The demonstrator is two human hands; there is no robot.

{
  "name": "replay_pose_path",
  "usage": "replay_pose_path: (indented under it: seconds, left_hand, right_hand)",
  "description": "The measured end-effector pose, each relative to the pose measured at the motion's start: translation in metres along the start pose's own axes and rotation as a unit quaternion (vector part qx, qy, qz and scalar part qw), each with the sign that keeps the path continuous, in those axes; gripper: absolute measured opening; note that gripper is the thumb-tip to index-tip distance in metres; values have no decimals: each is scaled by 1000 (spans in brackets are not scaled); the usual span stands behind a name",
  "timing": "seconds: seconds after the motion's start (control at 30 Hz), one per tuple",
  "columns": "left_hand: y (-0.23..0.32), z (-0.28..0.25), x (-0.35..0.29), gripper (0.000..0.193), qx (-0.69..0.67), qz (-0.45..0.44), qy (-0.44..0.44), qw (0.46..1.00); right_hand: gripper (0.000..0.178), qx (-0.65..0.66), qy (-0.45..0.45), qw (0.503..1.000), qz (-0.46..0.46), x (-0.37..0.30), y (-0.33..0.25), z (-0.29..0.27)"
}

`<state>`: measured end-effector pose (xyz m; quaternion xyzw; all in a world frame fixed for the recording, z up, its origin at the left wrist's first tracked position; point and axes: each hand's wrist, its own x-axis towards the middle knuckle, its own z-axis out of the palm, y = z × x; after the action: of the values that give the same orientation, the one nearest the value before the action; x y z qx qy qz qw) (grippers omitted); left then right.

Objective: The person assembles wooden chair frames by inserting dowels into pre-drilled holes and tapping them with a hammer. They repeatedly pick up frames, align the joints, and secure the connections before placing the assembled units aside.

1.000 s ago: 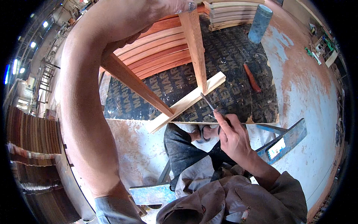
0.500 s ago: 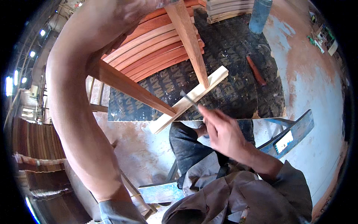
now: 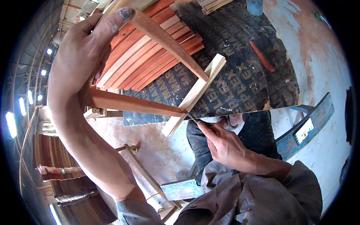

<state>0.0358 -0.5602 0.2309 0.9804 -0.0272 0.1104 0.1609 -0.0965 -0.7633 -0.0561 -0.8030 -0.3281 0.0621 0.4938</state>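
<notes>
My left hand (image 3: 80, 48) grips the upper end of a wooden frame with two tapering legs, thumb on top and the fingers mostly hidden behind. One leg (image 3: 138, 104) and the other leg (image 3: 170, 47) slant down to meet a pale grooved wooden strip (image 3: 200, 89), which lies across the board's near edge. My right hand (image 3: 228, 147) is closed around a thin dark metal tool (image 3: 192, 117), index finger stretched along it. The tool's tip touches the joint between the nearer leg and the strip. Its handle is hidden in my palm, so its exact kind is unclear.
Reddish curved slats (image 3: 150, 52) are stacked on the black printed board (image 3: 232, 48). A red-handled tool (image 3: 262, 56) lies at right, with a blue cylinder (image 3: 255, 6) behind. A phone (image 3: 303, 131) rests on a blue bench (image 3: 321, 114). More slats (image 3: 56, 150) stand lower left.
The frame has tilted and shifted, its top moving left with my left hand. My right hand has brought the tool's tip down to the nearer leg's joint. My view has shifted too.
</notes>
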Motion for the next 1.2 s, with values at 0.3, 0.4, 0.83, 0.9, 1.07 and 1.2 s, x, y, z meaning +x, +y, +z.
replay_pose_path:
  seconds: [0.3, 0.4, 0.83, 0.9, 1.07, 1.2]
  left_hand:
    - [-1, -1, 0, 62, -25, 1, -21, 999]
    - [-3, 0, 1, 61, -15, 15, -15, 1000]
    - [-16, 2, -10, 66, -34, 34, 27, 998]
    - [13, -5, -1, 71, 49, -47, 3, 998]
    - [23, -4, -20, 73, 115, 52, 32, 991]
    - [15, -25, -14, 71, 100, 37, -48, 993]
  right_hand:
    - [73, -26, -33, 999, 14, -1, -2, 1]
    - [66, -30, -16, 999, 18, 6, -4, 4]
    - [54, -24, -16, 999, 43, 17, -20, 0]
    - [51, -5, -5, 998, 56, 4, -19, -4]
    - [54, 17, -50, 997, 52, -16, -28, 10]
    - [55, -24, -18, 999, -17, -2, -36, 13]
